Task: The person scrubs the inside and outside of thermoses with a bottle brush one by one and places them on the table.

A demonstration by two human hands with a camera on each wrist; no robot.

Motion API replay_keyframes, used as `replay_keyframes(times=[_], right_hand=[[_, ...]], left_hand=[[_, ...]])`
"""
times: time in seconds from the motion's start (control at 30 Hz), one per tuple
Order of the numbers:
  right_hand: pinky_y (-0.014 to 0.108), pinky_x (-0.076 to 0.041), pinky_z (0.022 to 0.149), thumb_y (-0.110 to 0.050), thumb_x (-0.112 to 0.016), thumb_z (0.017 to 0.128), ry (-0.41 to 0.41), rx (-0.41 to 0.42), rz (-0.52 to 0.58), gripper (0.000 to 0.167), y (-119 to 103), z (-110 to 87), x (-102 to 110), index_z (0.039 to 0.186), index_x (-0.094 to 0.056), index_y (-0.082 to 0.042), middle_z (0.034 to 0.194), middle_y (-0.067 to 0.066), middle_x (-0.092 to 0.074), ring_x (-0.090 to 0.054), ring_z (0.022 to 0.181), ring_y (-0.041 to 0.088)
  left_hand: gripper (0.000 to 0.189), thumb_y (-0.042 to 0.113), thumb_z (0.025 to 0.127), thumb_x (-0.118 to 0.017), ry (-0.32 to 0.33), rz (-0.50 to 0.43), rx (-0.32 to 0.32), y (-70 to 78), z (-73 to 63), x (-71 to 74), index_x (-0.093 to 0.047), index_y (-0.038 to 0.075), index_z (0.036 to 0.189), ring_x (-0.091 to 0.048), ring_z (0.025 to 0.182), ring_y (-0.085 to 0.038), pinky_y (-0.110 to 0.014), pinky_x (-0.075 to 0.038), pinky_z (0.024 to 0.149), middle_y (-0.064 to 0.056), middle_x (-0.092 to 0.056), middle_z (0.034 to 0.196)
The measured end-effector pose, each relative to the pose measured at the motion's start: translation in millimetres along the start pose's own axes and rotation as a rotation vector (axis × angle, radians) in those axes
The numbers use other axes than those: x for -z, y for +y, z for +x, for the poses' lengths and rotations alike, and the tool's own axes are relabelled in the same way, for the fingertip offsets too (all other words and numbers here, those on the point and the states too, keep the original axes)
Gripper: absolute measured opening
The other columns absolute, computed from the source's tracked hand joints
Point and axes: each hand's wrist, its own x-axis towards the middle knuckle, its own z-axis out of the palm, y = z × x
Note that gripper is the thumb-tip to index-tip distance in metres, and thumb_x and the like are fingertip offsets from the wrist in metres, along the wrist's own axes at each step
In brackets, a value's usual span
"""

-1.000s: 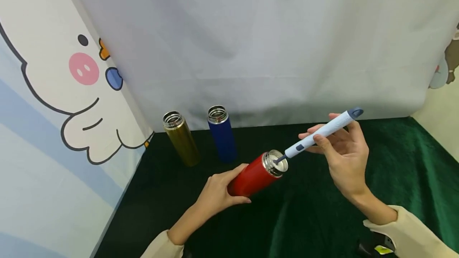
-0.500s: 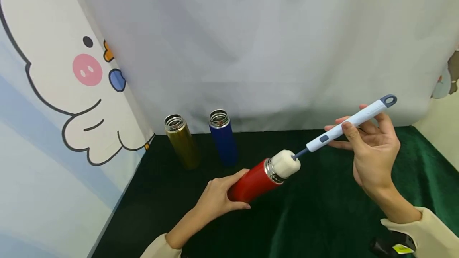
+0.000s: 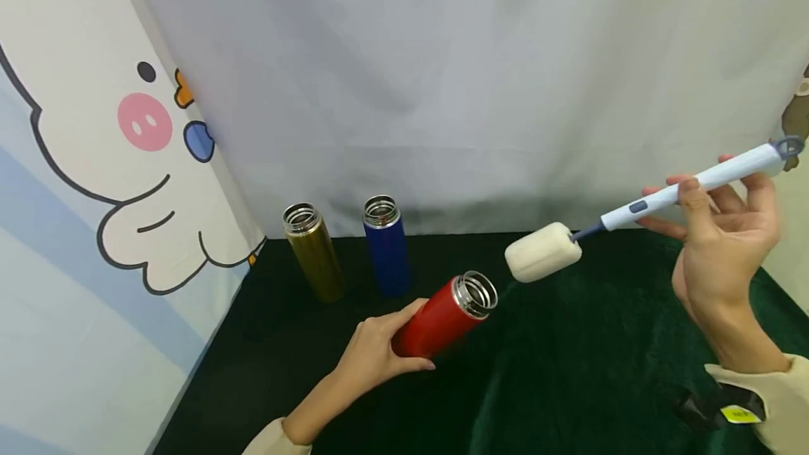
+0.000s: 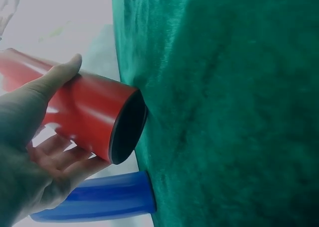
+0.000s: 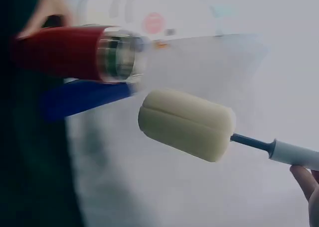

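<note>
In the head view my left hand (image 3: 371,357) grips a red thermos bottle (image 3: 436,321) around its lower body, thumb on the near side. The bottle tilts, its steel-rimmed open mouth facing up and to the right. My right hand (image 3: 727,251) pinches the light blue handle of a bottle brush (image 3: 663,199). Its white sponge head (image 3: 543,253) hangs in the air, up and right of the red bottle's mouth and apart from it. The left wrist view shows the red bottle's dark base (image 4: 130,127) tipped against or just above the green cloth; contact cannot be told.
A gold bottle (image 3: 316,258) and a blue bottle (image 3: 387,251) stand uncapped at the back left of the dark green cloth (image 3: 569,371). Behind them hangs a pale grey curtain (image 3: 442,90). A cartoon-printed panel (image 3: 76,244) borders the left side.
The brush's sponge head has come out of the red bottle's mouth. My right hand has moved right and slightly up with it, while my left hand keeps holding the bottle in nearly the same place.
</note>
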Motion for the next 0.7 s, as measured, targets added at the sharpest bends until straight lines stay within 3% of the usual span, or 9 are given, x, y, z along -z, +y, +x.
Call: replay_keyframes(times=[0.23,0.7], right_hand=[[0.035,-0.062,0.061,0.022,-0.052,0.093,-0.143,-0.061,0.011,0.035,11.3,-23.5,7.1,0.126,-0.052,0.010,0.096,0.022,-0.074,-0.078,0.080,0.028],[0.034,-0.062,0.061,0.021,-0.049,0.095,-0.182,-0.104,-0.009,0.028,4.1,-35.0,19.0,0.119,-0.053,0.005,0.096,0.019,-0.075,-0.078,0.081,0.026]], left_hand=[[0.086,0.039,0.074,-0.092,0.002,0.051,0.002,3.2,4.7,-1.3,-0.050,0.033,0.149,-0.074,0.098,-0.019,-0.043,-0.061,0.088,-0.004,-0.074,0.126],[0.086,0.045,0.076,-0.089,-0.027,0.144,0.031,9.5,7.4,-3.0,-0.048,0.034,0.150,-0.074,0.094,-0.020,-0.042,-0.062,0.082,-0.004,-0.073,0.127]])
